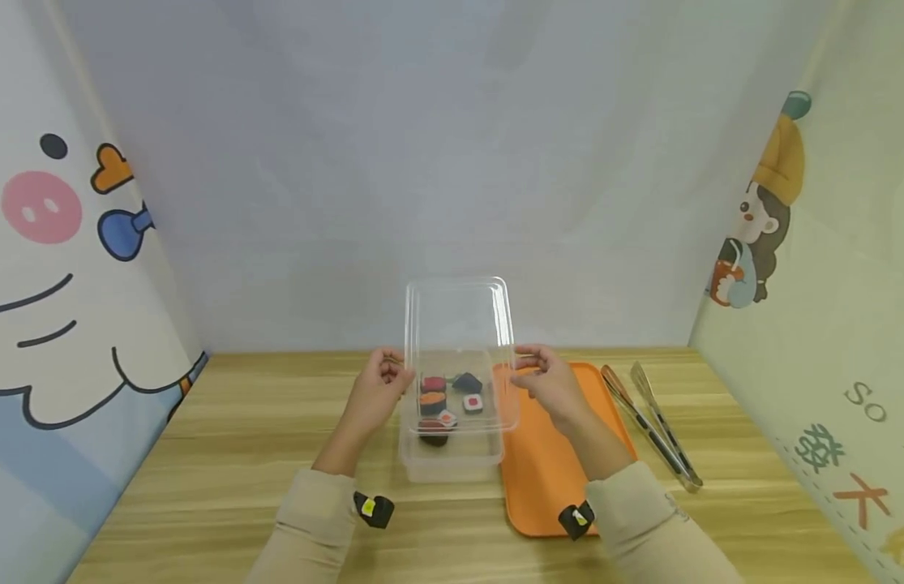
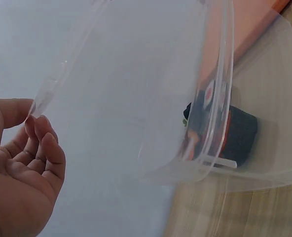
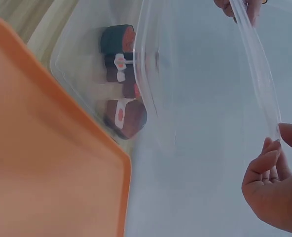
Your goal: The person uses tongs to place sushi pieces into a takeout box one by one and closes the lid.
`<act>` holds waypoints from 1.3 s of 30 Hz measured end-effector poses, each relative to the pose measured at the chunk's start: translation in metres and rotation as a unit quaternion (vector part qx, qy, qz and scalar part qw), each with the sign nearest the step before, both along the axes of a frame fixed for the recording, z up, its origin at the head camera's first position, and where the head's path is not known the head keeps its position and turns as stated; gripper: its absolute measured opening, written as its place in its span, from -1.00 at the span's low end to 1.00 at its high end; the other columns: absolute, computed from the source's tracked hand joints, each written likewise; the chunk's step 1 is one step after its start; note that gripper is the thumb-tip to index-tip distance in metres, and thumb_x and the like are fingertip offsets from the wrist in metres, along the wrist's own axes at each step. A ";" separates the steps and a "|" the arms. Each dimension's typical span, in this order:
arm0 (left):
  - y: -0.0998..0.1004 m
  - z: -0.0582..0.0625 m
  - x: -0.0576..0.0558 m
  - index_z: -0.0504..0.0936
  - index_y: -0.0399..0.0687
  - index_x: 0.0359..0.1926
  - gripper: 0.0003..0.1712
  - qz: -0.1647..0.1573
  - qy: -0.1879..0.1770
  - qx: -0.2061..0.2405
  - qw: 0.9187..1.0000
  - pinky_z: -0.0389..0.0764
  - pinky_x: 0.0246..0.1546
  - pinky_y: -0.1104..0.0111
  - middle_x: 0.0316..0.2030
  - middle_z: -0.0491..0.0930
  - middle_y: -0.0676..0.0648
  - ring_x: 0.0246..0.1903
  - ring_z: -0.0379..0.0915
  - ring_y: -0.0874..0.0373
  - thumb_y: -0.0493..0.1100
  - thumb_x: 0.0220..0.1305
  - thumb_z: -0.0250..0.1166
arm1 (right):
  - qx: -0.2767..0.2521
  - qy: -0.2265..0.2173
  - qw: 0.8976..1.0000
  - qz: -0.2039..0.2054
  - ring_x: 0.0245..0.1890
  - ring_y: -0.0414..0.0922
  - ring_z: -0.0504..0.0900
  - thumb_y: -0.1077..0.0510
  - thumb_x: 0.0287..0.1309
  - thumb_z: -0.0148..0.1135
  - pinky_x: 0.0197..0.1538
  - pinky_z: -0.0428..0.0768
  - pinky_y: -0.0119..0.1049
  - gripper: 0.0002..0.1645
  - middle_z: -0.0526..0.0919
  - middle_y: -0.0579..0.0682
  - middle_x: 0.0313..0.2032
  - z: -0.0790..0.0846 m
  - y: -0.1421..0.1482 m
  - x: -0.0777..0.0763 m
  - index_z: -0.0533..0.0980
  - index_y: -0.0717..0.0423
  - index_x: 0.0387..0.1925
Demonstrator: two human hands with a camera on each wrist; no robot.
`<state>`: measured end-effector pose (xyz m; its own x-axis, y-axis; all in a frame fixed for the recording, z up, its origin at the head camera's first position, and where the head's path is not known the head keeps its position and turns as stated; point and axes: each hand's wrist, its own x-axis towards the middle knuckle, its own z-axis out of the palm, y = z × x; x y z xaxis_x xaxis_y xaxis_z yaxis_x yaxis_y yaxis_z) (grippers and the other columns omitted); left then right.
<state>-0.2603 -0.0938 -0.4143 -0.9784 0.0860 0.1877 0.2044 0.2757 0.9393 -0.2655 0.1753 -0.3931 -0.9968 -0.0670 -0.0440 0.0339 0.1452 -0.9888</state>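
Note:
A clear plastic lid (image 1: 459, 316) is held tilted above a clear plastic container (image 1: 455, 470). My left hand (image 1: 377, 393) pinches the lid's left edge between thumb and fingertips, as the left wrist view also shows. On the opposite edge, my right hand (image 1: 557, 389) does the same, its thumb and fingers meeting on the rim in the right wrist view. Several toy sushi pieces lie in the container, among them an orange-topped roll (image 1: 433, 403), a white roll with a red centre (image 1: 473, 403) and a dark piece (image 1: 468, 383). The lid is apart from the container's near rim.
Right of the container lies an orange tray (image 1: 546, 478), partly under my right forearm. Metal tongs (image 1: 652, 430) with dark grips rest beyond it, arms spread. The wooden table (image 1: 276, 454) meets a pale back wall, and printed sheets stand at both sides.

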 end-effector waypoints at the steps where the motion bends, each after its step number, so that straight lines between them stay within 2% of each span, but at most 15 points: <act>1: 0.001 0.001 0.000 0.39 -0.26 -0.03 -0.77 0.004 -0.002 0.003 1.000 0.48 -0.43 0.41 -0.36 0.48 -0.10 -0.43 0.39 0.12 -0.28 0.38 0.21 | 0.001 -0.002 1.000 0.001 -0.35 -0.15 0.46 0.41 0.22 0.19 -0.36 0.42 -0.37 -0.55 0.53 0.07 -0.16 0.001 0.000 -0.001 0.40 0.33 0.15; 4: 0.002 0.004 -0.001 0.40 -0.25 -0.14 -0.85 0.002 0.001 0.012 1.000 0.46 -0.46 0.42 -0.37 0.44 -0.10 -0.43 0.37 0.12 -0.28 0.39 0.19 | -0.001 0.004 1.000 0.014 -0.37 -0.13 0.45 0.35 0.29 0.16 -0.38 0.41 -0.40 -0.64 0.53 0.03 -0.22 0.005 0.003 -0.002 0.40 0.36 0.09; 9: 0.002 0.009 -0.002 0.42 -0.24 -0.23 -0.87 -0.006 -0.002 0.022 1.000 0.41 -0.53 0.45 -0.41 0.43 -0.08 -0.49 0.37 0.12 -0.28 0.38 0.21 | -0.031 0.012 0.998 0.059 -0.42 -0.17 0.41 0.35 0.32 0.14 -0.41 0.43 -0.41 -0.73 0.52 -0.01 -0.27 0.007 0.013 -0.003 0.38 0.38 0.00; 13: 0.000 0.012 -0.001 0.44 -0.25 -0.21 -0.88 -0.012 -0.017 0.050 0.999 0.53 -0.53 0.42 -0.31 0.46 -0.13 -0.52 0.46 0.09 -0.30 0.37 0.22 | -0.070 0.009 0.993 0.090 -0.40 -0.17 0.49 0.32 0.33 0.15 -0.38 0.49 -0.40 -0.85 0.55 0.03 -0.26 0.007 0.019 -0.004 0.40 0.29 -0.12; 18: -0.002 0.012 0.000 0.45 -0.29 -0.17 -0.86 -0.024 -0.028 0.104 0.994 0.68 -0.30 0.32 -0.21 0.46 -0.18 -0.41 0.60 0.10 -0.29 0.38 0.23 | -0.120 0.011 0.987 0.109 -0.29 -0.13 0.63 0.34 0.34 0.14 -0.18 0.62 -0.32 -0.92 0.55 0.12 -0.20 0.006 0.022 -0.006 0.43 0.20 -0.17; 24: -0.009 0.009 -0.002 0.46 -0.32 -0.24 -0.87 -0.057 -0.042 0.165 0.984 0.60 -0.02 0.12 -0.15 0.45 -0.21 -0.27 0.63 0.07 -0.35 0.33 0.25 | -0.132 0.024 0.982 0.132 -0.13 -0.11 0.64 0.34 0.32 0.15 0.12 0.54 -0.11 -0.94 0.55 0.13 -0.11 0.001 0.025 -0.007 0.46 0.20 -0.19; 27: -0.013 0.007 -0.002 0.49 -0.28 -0.30 -0.88 -0.078 -0.051 0.159 0.983 0.56 0.03 0.04 -0.11 0.47 -0.18 -0.24 0.63 0.05 -0.38 0.26 0.31 | -0.124 0.025 0.983 0.133 -0.08 -0.10 0.62 0.35 0.33 0.15 0.18 0.49 -0.06 -0.96 0.59 0.05 -0.14 -0.004 0.028 -0.009 0.48 0.20 -0.22; 32: -0.017 0.002 -0.002 0.56 -0.13 -0.35 -0.87 -0.108 -0.068 0.137 0.982 0.52 0.05 0.11 -0.18 0.55 -0.15 -0.15 0.61 -0.09 -0.36 0.21 0.36 | -0.112 0.014 0.984 0.141 -0.03 -0.08 0.61 0.35 0.33 0.13 0.20 0.47 -0.10 -0.95 0.68 0.01 -0.12 -0.014 0.034 -0.010 0.49 0.18 -0.24; 36: -0.019 -0.001 -0.001 0.57 -0.23 -0.28 -0.91 -0.115 -0.072 0.143 0.980 0.51 0.08 0.11 -0.21 0.58 -0.13 -0.07 0.58 -0.16 -0.33 0.25 0.34 | -0.145 -0.004 0.980 0.136 -0.05 -0.11 0.63 0.36 0.34 0.11 0.20 0.47 -0.13 -0.96 0.68 0.07 -0.10 -0.018 0.032 -0.007 0.48 0.23 -0.21; 39: -0.017 -0.006 -0.001 0.56 -0.34 -0.20 -0.90 -0.095 -0.073 0.150 0.981 0.51 0.10 0.16 -0.18 0.57 -0.14 -0.09 0.59 -0.01 -0.35 0.32 0.26 | -0.192 -0.004 0.975 0.114 -0.04 -0.12 0.63 0.40 0.37 0.04 0.18 0.48 -0.15 -0.88 0.64 0.08 -0.03 -0.025 0.027 -0.005 0.48 0.31 -0.12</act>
<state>-0.2611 -0.1107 -0.4205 -0.9684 0.2319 0.0917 0.0827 -0.0484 0.9954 -0.2709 0.2025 -0.4180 -0.9535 -0.3008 0.0197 0.0527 -0.2306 -0.9716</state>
